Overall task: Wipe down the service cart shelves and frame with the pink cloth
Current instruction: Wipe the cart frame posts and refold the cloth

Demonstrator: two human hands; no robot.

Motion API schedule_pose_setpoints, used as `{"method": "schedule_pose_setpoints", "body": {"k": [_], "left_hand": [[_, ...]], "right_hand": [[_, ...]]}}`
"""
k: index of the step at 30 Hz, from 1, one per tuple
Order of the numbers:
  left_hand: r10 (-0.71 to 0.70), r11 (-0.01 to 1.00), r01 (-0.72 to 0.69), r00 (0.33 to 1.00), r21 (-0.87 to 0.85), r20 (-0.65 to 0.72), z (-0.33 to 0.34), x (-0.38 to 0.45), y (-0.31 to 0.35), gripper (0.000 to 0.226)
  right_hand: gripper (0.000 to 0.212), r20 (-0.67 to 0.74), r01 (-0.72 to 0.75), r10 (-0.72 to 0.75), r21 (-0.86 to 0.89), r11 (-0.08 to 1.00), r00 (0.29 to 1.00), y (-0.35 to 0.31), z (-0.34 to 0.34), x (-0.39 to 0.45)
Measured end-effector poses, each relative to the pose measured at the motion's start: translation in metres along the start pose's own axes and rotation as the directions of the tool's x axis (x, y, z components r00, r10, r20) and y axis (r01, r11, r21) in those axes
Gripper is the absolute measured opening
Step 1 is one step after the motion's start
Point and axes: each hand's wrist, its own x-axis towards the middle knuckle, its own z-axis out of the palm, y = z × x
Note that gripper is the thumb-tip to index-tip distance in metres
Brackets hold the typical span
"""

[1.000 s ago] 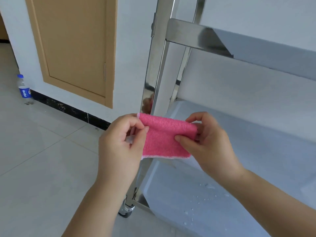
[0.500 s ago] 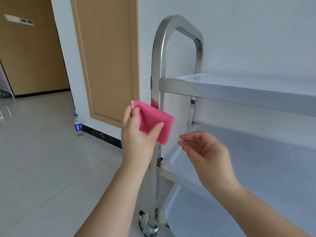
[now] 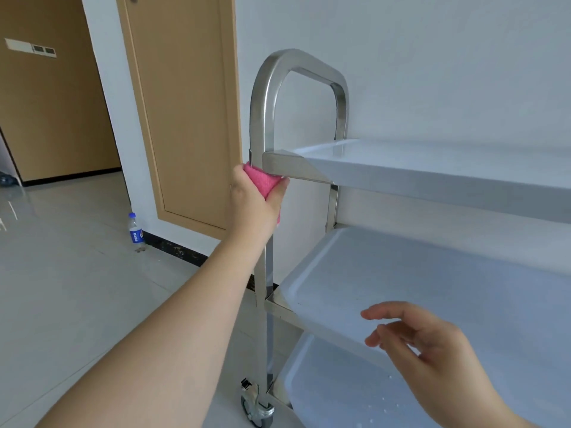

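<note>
Left hand clenched round pink cloth, wrapped on cart upright at 11 o'clock, under top shelf corner. Right hand released, empty, 5 o'clock. Advice: grip snug, slide full length.

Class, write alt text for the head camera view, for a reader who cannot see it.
A person's left hand grips a pink cloth wrapped around the near upright post of a stainless steel service cart, just below its top shelf. The right hand hovers open and empty over the lower shelves. A Pepsi bottle stands on the tiled floor by the wall.
</note>
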Motion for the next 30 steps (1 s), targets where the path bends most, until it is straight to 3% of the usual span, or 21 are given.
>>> {"method": "schedule_pose_setpoints", "body": {"k": [10,14,21,30], "left_hand": [[-0.017,1.0,0.015,0.998,-0.025,-0.053,0.008,-0.006,-0.016,0.038],[-0.03,0.998,0.029,0.999,-0.054,-0.019,0.008,-0.022,-0.03,0.036],[-0.142,0.99,0.139,0.986,0.037,0.083,0.017,-0.089,-0.095,0.034],[-0.224,0.973,0.211,0.956,0.09,0.189,0.012,-0.105,-0.115,0.034]], "right_hand": [[0.037,0.02,0.007,-0.008,0.032,0.999,1.0,0.002,0.015,0.016],[0.032,0.025,0.029,-0.03,0.052,0.998,0.999,0.001,0.018,0.017],[0.031,0.038,0.04,-0.042,0.059,0.997,0.998,0.0,0.015,0.01],[0.033,0.041,0.043,-0.044,0.022,0.999,0.998,0.0,0.008,-0.003]]}}
